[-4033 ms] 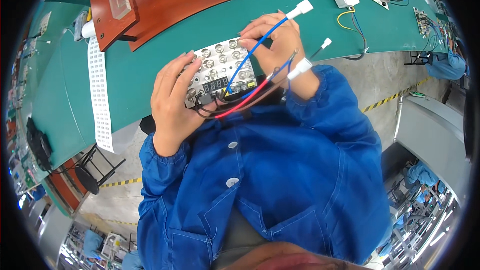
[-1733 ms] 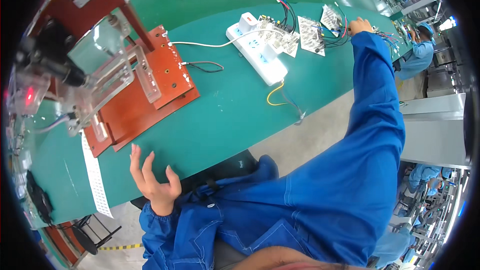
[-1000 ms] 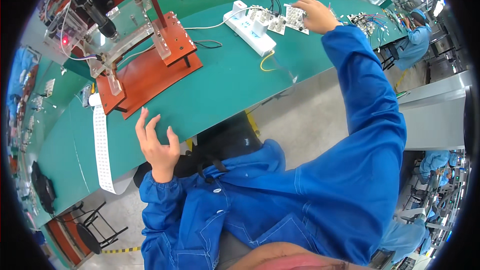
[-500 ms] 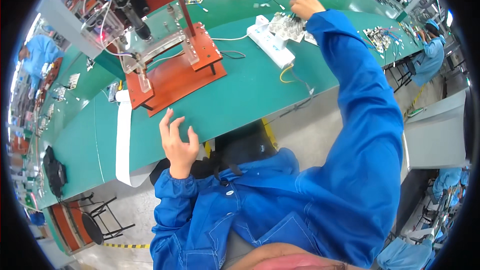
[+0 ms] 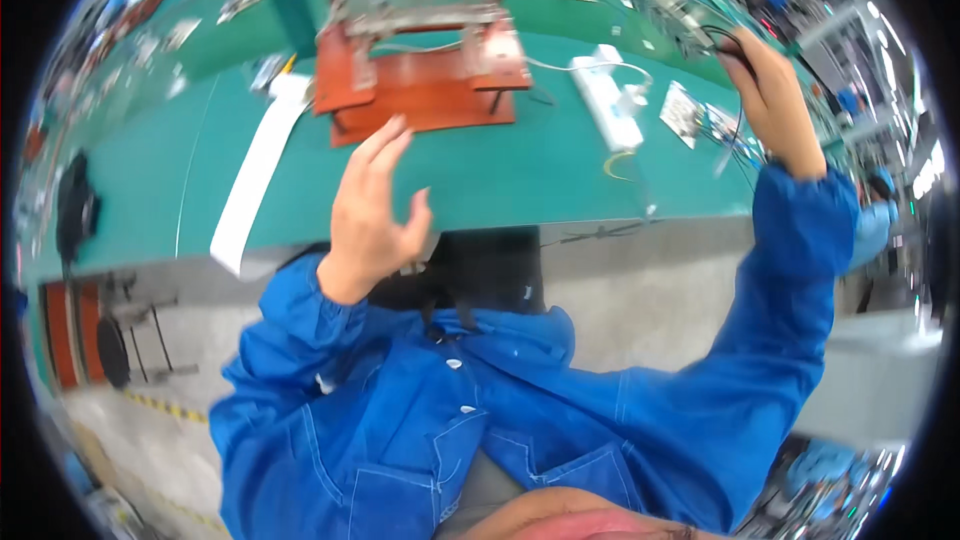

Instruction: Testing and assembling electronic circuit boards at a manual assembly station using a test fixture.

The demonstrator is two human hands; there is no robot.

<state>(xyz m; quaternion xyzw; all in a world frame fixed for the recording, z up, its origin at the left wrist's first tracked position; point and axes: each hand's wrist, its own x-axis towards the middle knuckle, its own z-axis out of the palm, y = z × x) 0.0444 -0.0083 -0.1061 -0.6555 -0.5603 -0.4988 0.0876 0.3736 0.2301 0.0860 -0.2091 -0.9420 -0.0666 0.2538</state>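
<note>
Dark wires [image 5: 728,40], blurred, in right hand [image 5: 775,100]

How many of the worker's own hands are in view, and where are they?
2. The left hand hovers open and empty above the green bench's near edge; the right hand reaches far right, gripping dark wires.

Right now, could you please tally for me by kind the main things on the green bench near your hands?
Red-brown fixture base: 1
White power strip: 1
Long white strip: 1
Loose circuit board: 1
Board with dark wires, held up by the right hand: 1
Total: 5
The left hand is open and holds nothing.
</note>
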